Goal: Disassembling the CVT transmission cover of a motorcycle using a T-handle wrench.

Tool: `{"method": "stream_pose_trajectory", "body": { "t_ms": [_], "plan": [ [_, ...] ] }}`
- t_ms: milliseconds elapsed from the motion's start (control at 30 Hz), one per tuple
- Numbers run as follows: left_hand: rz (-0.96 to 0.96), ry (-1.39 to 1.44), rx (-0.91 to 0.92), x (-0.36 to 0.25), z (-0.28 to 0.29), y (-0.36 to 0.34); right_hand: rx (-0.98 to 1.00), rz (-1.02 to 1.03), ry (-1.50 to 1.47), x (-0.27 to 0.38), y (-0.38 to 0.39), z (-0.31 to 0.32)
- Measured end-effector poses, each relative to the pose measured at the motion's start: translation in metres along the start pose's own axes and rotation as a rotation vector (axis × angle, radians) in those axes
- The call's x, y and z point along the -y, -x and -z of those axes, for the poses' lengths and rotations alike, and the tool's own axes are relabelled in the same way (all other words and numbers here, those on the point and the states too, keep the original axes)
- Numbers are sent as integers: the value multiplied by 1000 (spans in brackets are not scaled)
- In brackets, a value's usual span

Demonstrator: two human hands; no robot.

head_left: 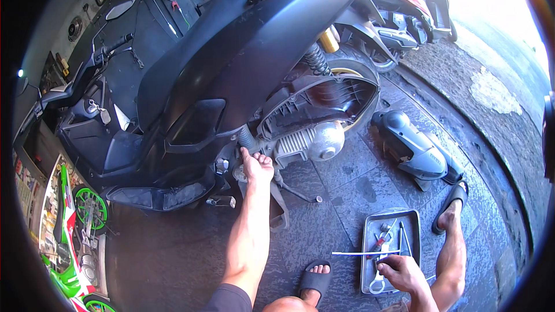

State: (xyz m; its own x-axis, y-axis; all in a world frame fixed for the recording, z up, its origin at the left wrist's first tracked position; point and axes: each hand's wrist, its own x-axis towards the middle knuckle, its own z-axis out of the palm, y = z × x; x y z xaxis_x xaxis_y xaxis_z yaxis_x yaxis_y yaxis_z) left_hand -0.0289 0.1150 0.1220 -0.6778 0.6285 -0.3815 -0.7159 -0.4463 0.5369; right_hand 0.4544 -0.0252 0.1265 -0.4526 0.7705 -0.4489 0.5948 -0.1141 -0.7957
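Note:
My left hand (258, 166) reaches to the lower side of a dark scooter (231, 75). Its fingers are curled beside a ribbed hose (247, 137), the thumb raised against the parts there; what they grip is hidden. Just right of it sits the finned metal engine case (298, 143), below an opened black housing (324, 104). Over a metal tray (365, 228) on the floor, my right hand (403, 274) has its fingertips closed on a silver wrench (377, 285). A thin white rod (352, 253) crosses the tray's left rim, near those fingers.
A grey engine cover (421, 153) lies on the tiled floor (347, 196) at the right. Another motorcycle (399, 29) stands behind, by the raised kerb edge. A small green bike (66, 254) is at the lower left. My sandalled feet (317, 280) flank the tray.

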Motion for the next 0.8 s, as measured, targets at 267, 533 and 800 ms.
{"method": "stream_pose_trajectory", "body": {
  "t_ms": [267,533,800],
  "plan": [
    [-111,-118,72,16,10,69,55,32,103,2,13,8],
    [126,105,78,21,-20,104,61,36,159,1,21,17],
    [204,290,243,27,-45,126,63,269,-95,52,-56,-2]
  ]
}}
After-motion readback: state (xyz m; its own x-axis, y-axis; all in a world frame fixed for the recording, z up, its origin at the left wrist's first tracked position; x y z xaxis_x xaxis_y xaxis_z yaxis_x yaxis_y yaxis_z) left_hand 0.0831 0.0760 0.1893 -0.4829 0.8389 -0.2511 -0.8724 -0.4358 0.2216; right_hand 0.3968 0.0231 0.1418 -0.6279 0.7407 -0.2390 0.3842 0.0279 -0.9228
